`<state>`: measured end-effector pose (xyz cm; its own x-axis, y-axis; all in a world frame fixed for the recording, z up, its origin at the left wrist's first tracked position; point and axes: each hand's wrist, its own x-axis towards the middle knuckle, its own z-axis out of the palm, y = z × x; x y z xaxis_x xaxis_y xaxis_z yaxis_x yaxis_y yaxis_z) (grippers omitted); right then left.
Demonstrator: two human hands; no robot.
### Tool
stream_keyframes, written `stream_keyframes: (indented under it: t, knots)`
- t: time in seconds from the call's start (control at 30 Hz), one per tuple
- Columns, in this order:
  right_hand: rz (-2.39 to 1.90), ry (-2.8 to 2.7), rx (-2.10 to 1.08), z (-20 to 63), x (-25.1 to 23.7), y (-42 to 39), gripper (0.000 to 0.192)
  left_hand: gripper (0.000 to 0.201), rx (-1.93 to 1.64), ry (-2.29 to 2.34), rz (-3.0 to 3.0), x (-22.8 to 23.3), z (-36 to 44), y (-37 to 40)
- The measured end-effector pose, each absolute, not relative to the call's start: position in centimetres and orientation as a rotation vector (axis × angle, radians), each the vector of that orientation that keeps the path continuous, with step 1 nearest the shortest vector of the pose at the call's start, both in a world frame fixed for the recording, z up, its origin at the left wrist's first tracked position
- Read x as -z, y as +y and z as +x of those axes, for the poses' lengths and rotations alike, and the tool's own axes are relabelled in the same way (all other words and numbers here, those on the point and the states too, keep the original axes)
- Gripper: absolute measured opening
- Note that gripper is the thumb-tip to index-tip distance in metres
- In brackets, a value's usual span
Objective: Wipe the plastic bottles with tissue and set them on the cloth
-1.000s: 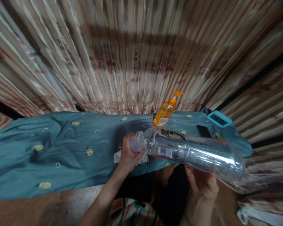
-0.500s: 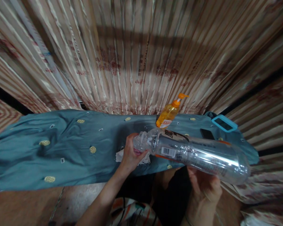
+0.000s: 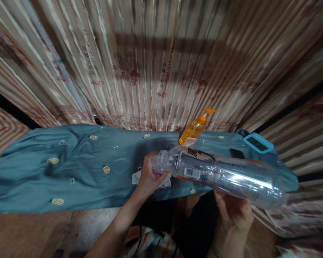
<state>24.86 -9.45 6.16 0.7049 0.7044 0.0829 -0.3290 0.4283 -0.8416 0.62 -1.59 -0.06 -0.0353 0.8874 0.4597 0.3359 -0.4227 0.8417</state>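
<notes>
Clear bottle (image 3: 231, 175): centre right, above blue-green cloth (image 3: 88, 168).
Your left hand (image 3: 148, 175) clamps a small container (image 3: 161, 162) at the bottle's neck; your right hand (image 3: 235, 211) supports the bottle underneath, grip hidden. The cloth spans mid-frame below striped curtain (image 3: 150, 71); brown floor (image 3: 24, 229) shows lower left.

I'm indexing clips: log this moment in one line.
left hand: grips small clear vessel | right hand: holds large clear bottle sideways, neck at vessel | beyond: orange pump bottle

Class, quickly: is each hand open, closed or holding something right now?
Left hand: closed around a small clear container.
Right hand: holding the large clear bottle from below, fingers partly hidden.
</notes>
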Motion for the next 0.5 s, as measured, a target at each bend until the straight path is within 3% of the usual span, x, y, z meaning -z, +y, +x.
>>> stream_keyframes:
  t: [0.5]
  knots:
    - [-0.919, -0.492, -0.687, 24.73, -6.63, -9.40, 0.066, 0.073, -1.482, 1.283, 1.768, -0.23, 0.52, -1.64]
